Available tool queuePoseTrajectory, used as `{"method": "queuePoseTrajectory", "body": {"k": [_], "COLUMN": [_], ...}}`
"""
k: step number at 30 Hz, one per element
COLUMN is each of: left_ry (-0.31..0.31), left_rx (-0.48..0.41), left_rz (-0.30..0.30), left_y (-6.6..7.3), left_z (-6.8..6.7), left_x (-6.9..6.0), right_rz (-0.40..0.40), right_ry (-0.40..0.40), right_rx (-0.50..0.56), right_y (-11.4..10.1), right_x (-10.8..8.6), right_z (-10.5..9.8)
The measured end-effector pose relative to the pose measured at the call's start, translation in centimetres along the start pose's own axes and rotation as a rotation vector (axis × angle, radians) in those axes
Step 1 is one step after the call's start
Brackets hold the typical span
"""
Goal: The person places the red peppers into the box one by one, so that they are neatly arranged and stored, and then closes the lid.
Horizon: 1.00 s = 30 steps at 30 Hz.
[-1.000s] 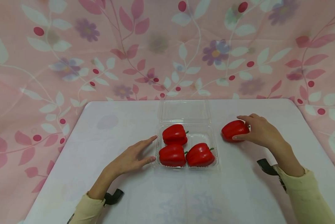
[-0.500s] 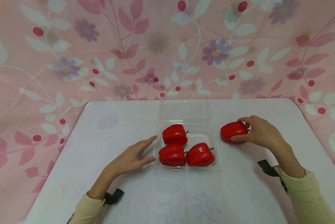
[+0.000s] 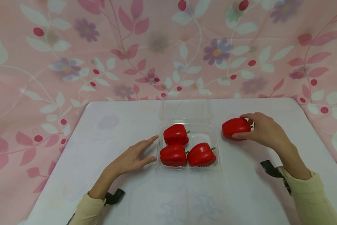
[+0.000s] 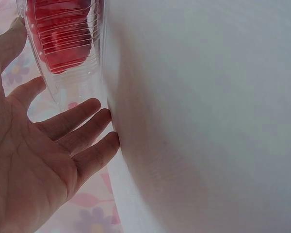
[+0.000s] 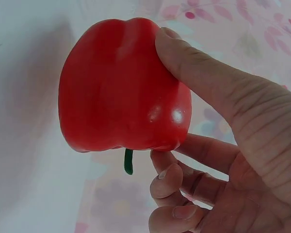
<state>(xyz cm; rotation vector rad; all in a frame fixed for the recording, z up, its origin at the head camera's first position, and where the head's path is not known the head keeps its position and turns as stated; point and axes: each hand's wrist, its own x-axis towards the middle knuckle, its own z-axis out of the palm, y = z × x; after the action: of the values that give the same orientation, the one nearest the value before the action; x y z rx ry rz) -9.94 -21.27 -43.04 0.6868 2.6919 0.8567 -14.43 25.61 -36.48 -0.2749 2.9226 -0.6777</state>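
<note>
My right hand (image 3: 265, 129) holds a red bell pepper (image 3: 235, 127) to the right of the clear plastic container (image 3: 203, 130). In the right wrist view, thumb and fingers pinch that pepper (image 5: 121, 87), its green stem pointing down in the picture. A shadow lies on the tabletop apart from it. Inside the container sit three more peppers: one at back left (image 3: 175, 134), one at front left (image 3: 173, 155), one at front right (image 3: 201, 154). My left hand (image 3: 130, 159), fingers extended, is at the container's left side; in the left wrist view its thumb appears to touch the container wall (image 4: 63, 90).
The container's clear lid (image 3: 186, 111) lies folded back behind it. Everything stands on a white-covered table (image 3: 129, 200). A pink floral cloth (image 3: 163, 53) hangs behind the table's far edge.
My right hand first closes on the pepper, shifting it slightly left and nearer. Since then, pepper and hand have moved a little up in the head view. My left hand stays put.
</note>
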Motion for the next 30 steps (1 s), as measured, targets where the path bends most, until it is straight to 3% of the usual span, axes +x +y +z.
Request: {"method": "queuePoseTrajectory", "body": {"k": [14, 30], "left_ry": [0.0, -0.003], "left_rx": [-0.014, -0.026], "left_rz": [0.005, -0.001], "left_y": [-0.2, -0.2], "left_z": [0.1, 0.1], "left_x": [0.0, 0.0], "right_rz": [-0.051, -0.082], "right_ry": [0.125, 0.161], "right_rx": [0.034, 0.152], "right_y": [-1.7, -4.3], "right_x": [-0.5, 0.1], "right_z": [-1.0, -0.4]}}
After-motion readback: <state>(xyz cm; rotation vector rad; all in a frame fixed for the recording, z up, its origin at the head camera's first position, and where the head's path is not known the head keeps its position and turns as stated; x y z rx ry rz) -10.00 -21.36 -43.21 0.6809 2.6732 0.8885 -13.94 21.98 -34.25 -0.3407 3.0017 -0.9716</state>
